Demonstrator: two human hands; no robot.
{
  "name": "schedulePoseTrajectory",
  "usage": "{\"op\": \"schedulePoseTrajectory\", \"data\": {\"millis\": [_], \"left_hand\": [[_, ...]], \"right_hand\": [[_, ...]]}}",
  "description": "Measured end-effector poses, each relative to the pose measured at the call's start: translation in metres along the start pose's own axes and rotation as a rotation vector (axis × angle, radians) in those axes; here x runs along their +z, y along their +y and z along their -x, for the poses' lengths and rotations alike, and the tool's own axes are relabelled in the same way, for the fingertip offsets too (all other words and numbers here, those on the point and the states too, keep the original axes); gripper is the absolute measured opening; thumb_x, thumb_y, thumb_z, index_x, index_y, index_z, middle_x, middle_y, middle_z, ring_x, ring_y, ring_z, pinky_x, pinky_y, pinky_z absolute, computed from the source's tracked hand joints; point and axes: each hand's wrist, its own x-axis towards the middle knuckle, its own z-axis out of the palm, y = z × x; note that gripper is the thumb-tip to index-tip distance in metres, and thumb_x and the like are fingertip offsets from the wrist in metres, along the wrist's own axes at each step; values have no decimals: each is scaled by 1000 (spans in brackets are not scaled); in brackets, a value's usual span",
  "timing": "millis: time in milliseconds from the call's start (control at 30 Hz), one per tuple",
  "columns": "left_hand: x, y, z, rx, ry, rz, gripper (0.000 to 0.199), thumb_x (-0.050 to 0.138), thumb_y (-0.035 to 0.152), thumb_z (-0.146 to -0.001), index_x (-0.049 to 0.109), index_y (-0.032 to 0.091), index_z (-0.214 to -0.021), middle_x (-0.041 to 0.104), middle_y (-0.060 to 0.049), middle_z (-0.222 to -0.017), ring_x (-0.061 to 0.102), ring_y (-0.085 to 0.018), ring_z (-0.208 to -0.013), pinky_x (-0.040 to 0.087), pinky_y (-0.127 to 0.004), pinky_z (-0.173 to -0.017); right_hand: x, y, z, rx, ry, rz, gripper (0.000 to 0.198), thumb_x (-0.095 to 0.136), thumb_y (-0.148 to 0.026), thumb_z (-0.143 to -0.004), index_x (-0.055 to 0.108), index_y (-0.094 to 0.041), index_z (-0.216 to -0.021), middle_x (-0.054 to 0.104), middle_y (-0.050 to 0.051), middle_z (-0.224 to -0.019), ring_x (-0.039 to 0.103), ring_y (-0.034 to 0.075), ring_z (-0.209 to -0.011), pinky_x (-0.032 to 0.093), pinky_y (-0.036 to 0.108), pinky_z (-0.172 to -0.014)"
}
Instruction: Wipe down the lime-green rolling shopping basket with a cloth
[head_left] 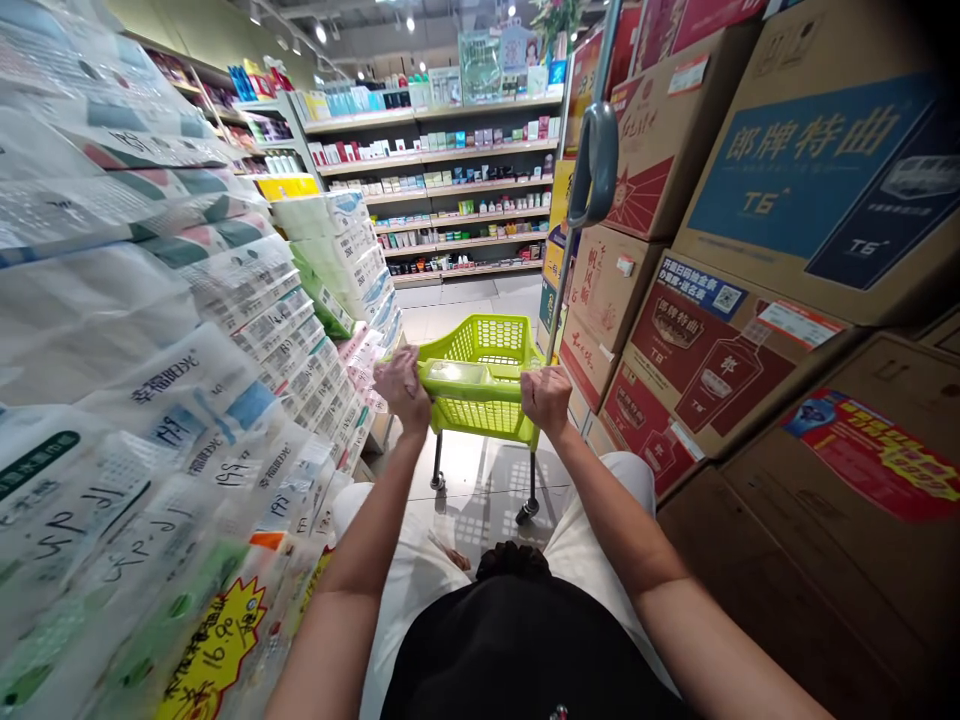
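A lime-green shopping cart (484, 418) with a perforated plastic basket and dark legs on casters stands in front of me. My left hand (405, 388) is closed around the left end of its handle bar (480, 390). My right hand (546, 397) grips the right end of the same bar. A clear panel (456, 373) sits on the middle of the handle. Beside my right hand rises a thin pole with a grey loop-shaped grip (595, 165); its lower end is hidden, and I cannot tell whether it is fixed to the cart. The visible basket part shows only green mesh.
Stacked tissue packs (247, 290) crowd the left side, some with a yellow price tag (217, 640). Piled cardboard cartons (810, 200) line the right. Pale floor tiles (457, 310) run ahead to shelves (442, 150) of small boxes and bottles.
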Motion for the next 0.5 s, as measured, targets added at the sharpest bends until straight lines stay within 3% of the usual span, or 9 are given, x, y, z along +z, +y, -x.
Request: {"op": "schedulePoseTrajectory", "data": {"millis": [67,167,233,300,400,500], "left_hand": [[12,3,28,1,33,28,41,41,35,-103,64,20,-133,59,-17,-145,43,-28,-149,18,-58,-129],[26,-2,60,50,-16,98,43,50,41,-101,62,20,-136,49,-20,-154,30,-31,-157,22,-56,-129],[29,-8,62,22,14,113,51,50,47,-101,56,19,-144,43,-21,-159,26,-31,-159,22,-54,-129],[30,-9,56,-67,141,131,62,42,53,-104,44,17,-154,36,-22,-164,24,-30,-160,21,-51,-130],[36,14,60,-232,282,222,71,36,58,-105,31,16,-162,27,-21,-169,20,-27,-161,17,-47,-132],[49,54,90,-395,204,368,73,37,59,-105,26,18,-164,20,-17,-173,14,-25,-163,14,-43,-133]], "right_hand": [[1,-2,1,14,3,-1,48,40,-36,-107,55,-24,-63,58,4,-57,50,20,-60,38,38,-78],[-2,0,1,5,-17,16,48,39,-36,-106,54,-24,-63,59,4,-58,50,19,-60,38,38,-78],[-4,1,0,-20,-32,39,49,38,-35,-106,52,-24,-61,59,4,-58,50,19,-60,38,37,-77],[-6,1,-1,-41,-36,68,48,38,-34,-106,51,-24,-60,58,3,-57,48,18,-58,37,36,-75],[-6,-1,-2,-34,-40,102,47,40,-32,-105,50,-23,-59,56,3,-56,47,18,-57,37,36,-74],[-5,-4,-1,-27,-42,120,46,41,-31,-104,48,-23,-59,58,3,-58,48,17,-58,38,35,-76]]}}
